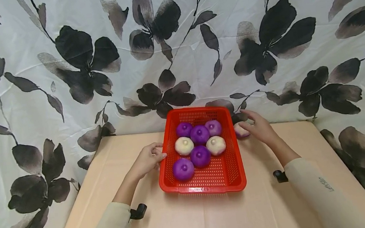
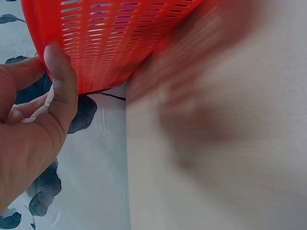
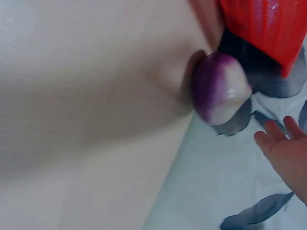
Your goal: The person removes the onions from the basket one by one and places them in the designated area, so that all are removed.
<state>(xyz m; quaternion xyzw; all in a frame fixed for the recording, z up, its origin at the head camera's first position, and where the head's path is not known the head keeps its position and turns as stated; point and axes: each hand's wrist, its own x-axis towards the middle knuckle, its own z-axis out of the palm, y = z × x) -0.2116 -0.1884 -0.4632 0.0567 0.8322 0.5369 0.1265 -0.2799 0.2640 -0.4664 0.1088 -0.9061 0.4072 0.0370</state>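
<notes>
Red basket (image 1: 223, 171), perforated and above the pale worktop (image 1: 193, 220), carries five purple vegetables (image 1: 199, 134) and two whitish ones (image 1: 184, 146), while the left hand (image 1: 145, 160) pinches its left rim. Just right of the basket, near its far end, a purple-and-white vegetable (image 3: 219, 88) lies at the worktop's edge, and the right hand (image 1: 260, 128) is beside it, fingers extended and holding nothing. Behind the basket hangs white cloth (image 1: 225, 13) printed with dark flowers.

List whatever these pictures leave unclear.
Head view: lettering on right sleeve, too small.
Head view: part of the loose vegetable, behind the right hand.
Left wrist view: the other vegetables, mostly hidden behind the red basket.
Right wrist view: part of that basket, cut by edges.
</notes>
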